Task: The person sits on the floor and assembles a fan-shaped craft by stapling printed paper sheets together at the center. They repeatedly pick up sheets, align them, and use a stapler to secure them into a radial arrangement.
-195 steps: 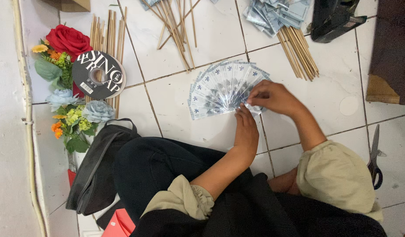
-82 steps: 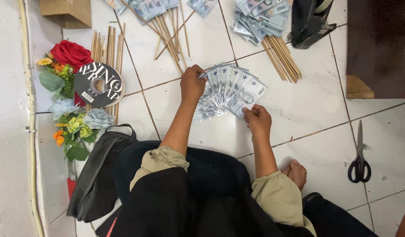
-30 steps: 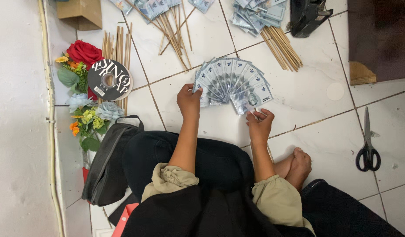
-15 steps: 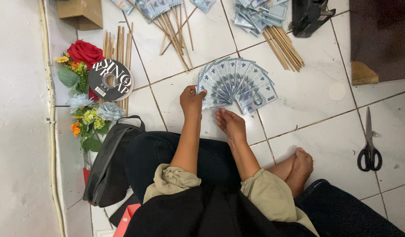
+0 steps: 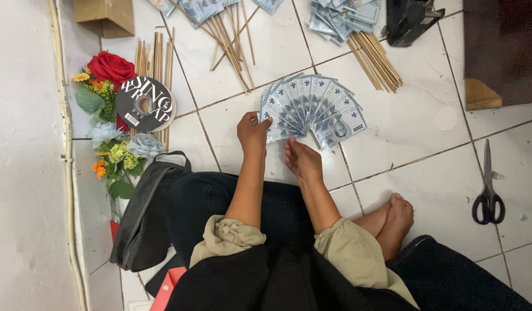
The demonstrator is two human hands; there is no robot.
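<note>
Presently, the fan of banknotes [image 5: 312, 109] lies flat on the white tiled floor [image 5: 404, 132], spread in a half-circle of overlapping pale blue-grey notes with small star-like marks; the notes converge toward a common base at the lower left of the fan. The left hand [image 5: 252, 131] rests on that left edge, its fingers [image 5: 265, 122] curled and pressing down on the outermost notes, with nothing lifted off the floor. The right hand [image 5: 302, 160] lies palm-down just below the fan's base, fingers [image 5: 290, 147] close together and extended toward the notes; whether the tips touch the paper cannot be determined. The fan thus extends up and to the right of both sets of fingers. Beyond the fan, further from the fingers, lie wooden sticks [image 5: 374, 57] and a loose stack of notes [image 5: 344, 17]. Well to the right of the fingers lie black-handled scissors [image 5: 488, 190]; well to the left lie a bouquet [image 5: 107, 103] and a black tape roll [image 5: 145, 103].
</note>
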